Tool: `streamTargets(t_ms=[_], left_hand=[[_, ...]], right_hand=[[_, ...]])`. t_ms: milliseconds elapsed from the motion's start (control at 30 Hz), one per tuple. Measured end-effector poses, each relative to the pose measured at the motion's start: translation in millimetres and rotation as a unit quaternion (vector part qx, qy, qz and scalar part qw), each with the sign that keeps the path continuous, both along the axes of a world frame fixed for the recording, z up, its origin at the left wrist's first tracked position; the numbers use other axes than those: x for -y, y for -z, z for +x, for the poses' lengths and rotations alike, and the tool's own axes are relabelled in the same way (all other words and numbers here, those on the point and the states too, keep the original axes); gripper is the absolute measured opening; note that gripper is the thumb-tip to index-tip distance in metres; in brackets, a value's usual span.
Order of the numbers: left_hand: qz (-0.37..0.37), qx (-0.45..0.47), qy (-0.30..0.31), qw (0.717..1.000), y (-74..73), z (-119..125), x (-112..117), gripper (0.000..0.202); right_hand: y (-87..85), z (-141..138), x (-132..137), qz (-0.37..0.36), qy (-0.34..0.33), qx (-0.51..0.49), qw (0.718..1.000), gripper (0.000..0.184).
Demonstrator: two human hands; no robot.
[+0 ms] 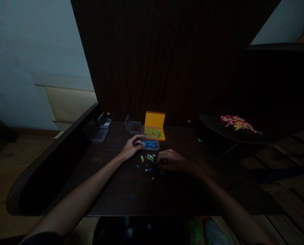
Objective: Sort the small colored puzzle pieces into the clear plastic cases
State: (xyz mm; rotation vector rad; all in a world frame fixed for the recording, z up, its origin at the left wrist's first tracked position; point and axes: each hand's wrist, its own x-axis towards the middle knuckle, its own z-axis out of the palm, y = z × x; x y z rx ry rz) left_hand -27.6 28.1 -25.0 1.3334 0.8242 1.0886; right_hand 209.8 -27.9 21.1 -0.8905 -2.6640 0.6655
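My left hand [131, 146] rests on the dark table [121, 190], its fingers curled against the left side of a small clear box [149, 144] holding blue beads. My right hand [171, 160] lies knuckles up beside a loose scatter of blue, yellow and white beads [148, 161]. Its fingers are curled down onto the table at the scatter's right edge, and what they pinch is hidden in the dim light. Behind the blue box stands an open yellow box [154, 129] with green beads in it.
A small clear box with dark red beads [134, 126] sits left of the yellow one. Two more clear cases [99, 134] lie at the table's far left. A pile of pink and yellow beads [237, 122] lies on a dark side surface to the right. A dark wooden panel rises behind.
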Motion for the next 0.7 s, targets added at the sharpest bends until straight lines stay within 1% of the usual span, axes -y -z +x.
streamTargets(t_ms=[100, 200, 400, 567, 700], left_hand=[[-0.001, 0.0, 0.0, 1.0, -0.2, -0.1, 0.4, 0.051], [0.001, -0.002, 0.003, 1.0, 1.4, -0.4, -0.4, 0.051], [0.002, 0.0, 0.005, 1.0, 4.6, -0.5, -2.5, 0.053], [0.0, -0.002, 0.007, 1.0, 3.9, -0.7, -1.9, 0.054], [-0.001, 0.0, 0.006, 1.0, 3.8, -0.4, -1.7, 0.054]], right_hand=[[-0.4, 5.5, -4.2, -0.023, -0.006, -0.006, 1.0, 0.005], [3.2, 9.2, -8.1, -0.044, -0.004, 0.003, 0.999, 0.007], [6.8, 6.9, -12.3, -0.085, 0.008, 0.008, 0.996, 0.01], [1.8, 3.2, -11.4, -0.087, 0.011, -0.011, 0.996, 0.013], [2.5, 0.7, -8.4, -0.067, -0.007, -0.013, 0.998, 0.012]])
